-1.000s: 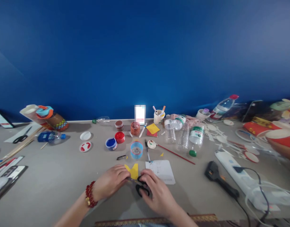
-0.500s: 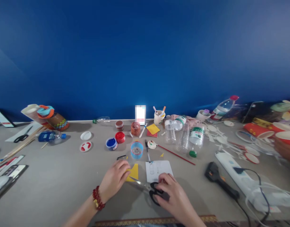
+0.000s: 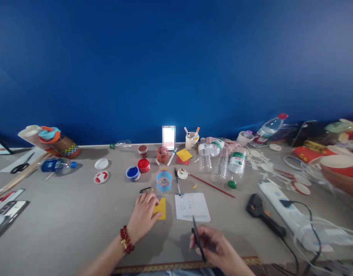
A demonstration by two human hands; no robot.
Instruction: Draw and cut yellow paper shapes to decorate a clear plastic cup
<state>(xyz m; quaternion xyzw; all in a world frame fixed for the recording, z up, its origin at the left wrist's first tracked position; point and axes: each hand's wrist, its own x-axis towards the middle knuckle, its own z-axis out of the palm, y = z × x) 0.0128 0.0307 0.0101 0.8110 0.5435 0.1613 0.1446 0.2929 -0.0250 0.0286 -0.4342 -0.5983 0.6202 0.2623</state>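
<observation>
My left hand (image 3: 146,212) lies on the table over a piece of yellow paper (image 3: 162,210), its fingers loosely bent and the thumb apart. A red bead bracelet (image 3: 126,239) circles that wrist. In my right hand (image 3: 213,245) are black-handled scissors (image 3: 198,242), turned edge-on with the blades pointing away from me and looking closed. The scissors' tips overlap the near edge of a white sheet (image 3: 193,207) with small drawings and print. Beyond my left hand stands a blue-rimmed clear cup (image 3: 164,181).
A black pen (image 3: 177,181) touches the sheet's far edge. Paint jars (image 3: 143,165) stand behind the cup. Clear plastic bottles (image 3: 221,165) and a red brush (image 3: 212,184) lie to the right. A black-handled tool (image 3: 264,218) and a power strip (image 3: 288,218) lie farther right.
My right hand has drawn the scissors away from the yellow paper, back toward me, and turned them upright. My left hand has settled flatter over the paper. The view has shifted slightly.
</observation>
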